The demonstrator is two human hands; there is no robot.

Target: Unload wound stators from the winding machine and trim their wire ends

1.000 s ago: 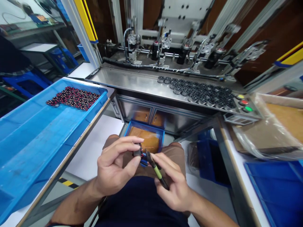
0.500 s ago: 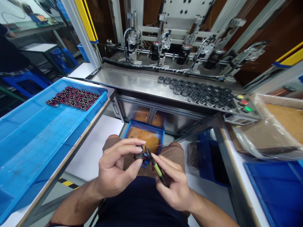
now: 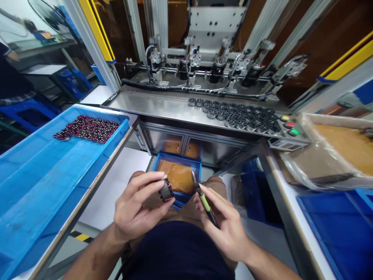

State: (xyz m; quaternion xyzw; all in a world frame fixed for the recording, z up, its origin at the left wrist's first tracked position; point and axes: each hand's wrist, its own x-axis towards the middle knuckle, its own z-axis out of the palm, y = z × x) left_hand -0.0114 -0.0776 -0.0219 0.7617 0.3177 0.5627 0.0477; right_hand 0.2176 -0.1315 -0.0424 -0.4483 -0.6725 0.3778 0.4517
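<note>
My left hand (image 3: pixel 136 208) pinches a small black wound coil part with red wire (image 3: pixel 166 190) between thumb and fingers, held over my lap. My right hand (image 3: pixel 225 225) grips a pair of tweezers with a green-yellow sleeve (image 3: pixel 204 200). Its metal tip points up and stands a little to the right of the coil, apart from it. Below both hands a small blue bin with brown-orange scrap (image 3: pixel 178 177) sits between my knees.
A large blue tray (image 3: pixel 43 182) on the left holds a heap of red-and-black coils (image 3: pixel 87 128). The steel machine shelf (image 3: pixel 163 105) carries several black ring parts (image 3: pixel 241 114) beside coloured buttons (image 3: pixel 290 125). A plastic-lined box (image 3: pixel 329 155) and another blue bin (image 3: pixel 344 229) stand right.
The tweezers' tip has drawn back to the right, away from the coil it was touching. My left hand has turned the coil slightly. The view has shifted a little.
</note>
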